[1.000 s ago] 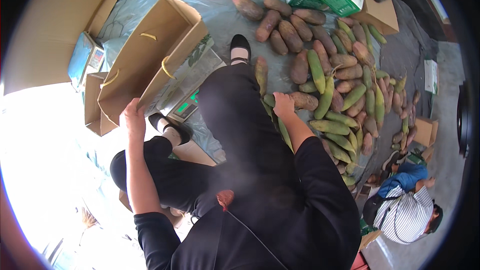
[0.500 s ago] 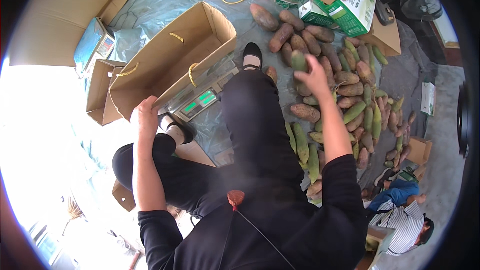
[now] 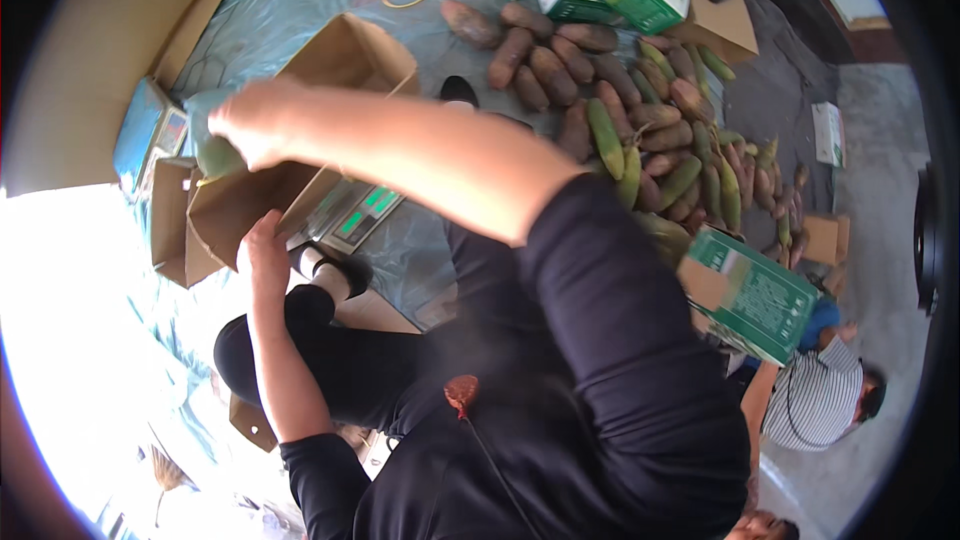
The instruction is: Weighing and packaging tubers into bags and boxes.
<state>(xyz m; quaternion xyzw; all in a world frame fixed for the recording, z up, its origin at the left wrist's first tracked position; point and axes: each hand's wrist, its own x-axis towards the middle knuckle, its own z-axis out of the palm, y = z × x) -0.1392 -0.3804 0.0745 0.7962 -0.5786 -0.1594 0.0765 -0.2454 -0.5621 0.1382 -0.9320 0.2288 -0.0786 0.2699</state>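
Pinching cardboard box [image 3: 222, 218]: fingers of left hand [image 3: 264, 250]. Right hand [image 3: 252, 122], blurred: fingers round green vegetable [image 3: 214, 155].

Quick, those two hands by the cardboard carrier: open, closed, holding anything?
Left hand: closed on the edge of the cardboard carrier.
Right hand: blurred, a green thing at its fingers; whether gripped cannot be told.

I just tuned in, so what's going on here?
The person's left hand grips the rim of an open cardboard carton; a scale with lit green digits shows beside it. The right hand, blurred, is over the carton and seems to hold something green. Brown and green produce lies spread to the right.
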